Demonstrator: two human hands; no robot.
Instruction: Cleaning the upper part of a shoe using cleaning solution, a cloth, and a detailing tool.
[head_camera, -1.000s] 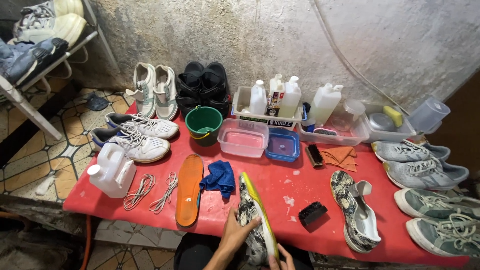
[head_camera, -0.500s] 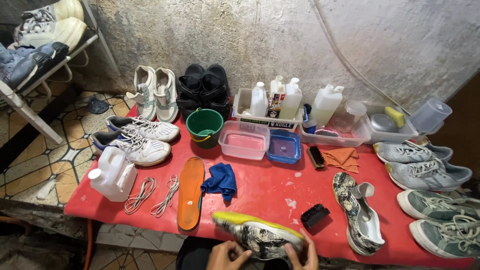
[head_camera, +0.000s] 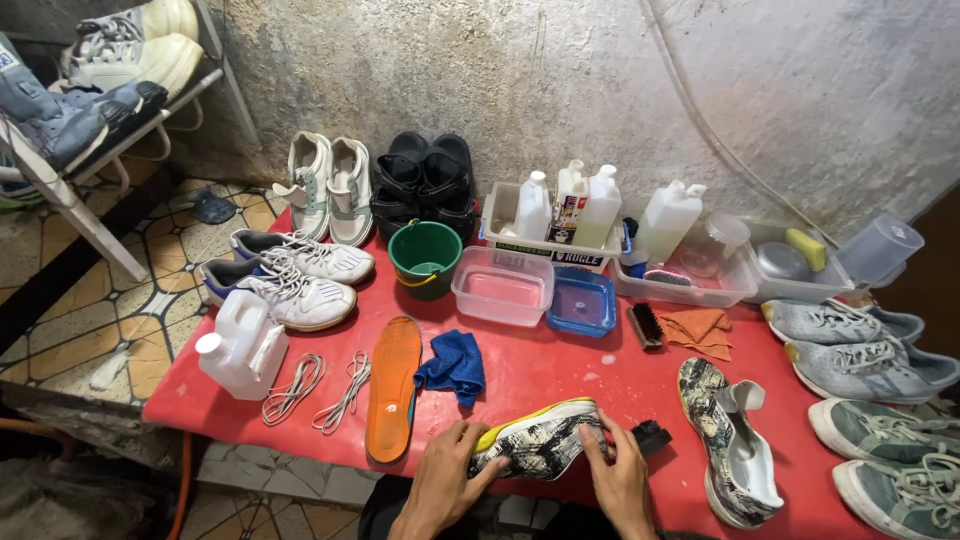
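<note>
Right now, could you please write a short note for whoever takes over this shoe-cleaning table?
Left hand: grip on the toe end of the patterned shoe.
Right hand: on its heel end.
The shoe lies on its side at the red table's near edge.
Its mate lies upright to the right, the orange insole and laces to the left, the black brush by the right hand.
Done: insole and laces out.
Left: cannot tell.

There is one view only, from the camera on my head. It looks steeply down and forward over the red table (head_camera: 560, 370), towards the rough grey wall (head_camera: 560, 90) behind its far edge. The near edge sits close under the lens, cut by the frame's bottom; the tiled floor (head_camera: 110, 320) shows past the table's left edge.
</note>
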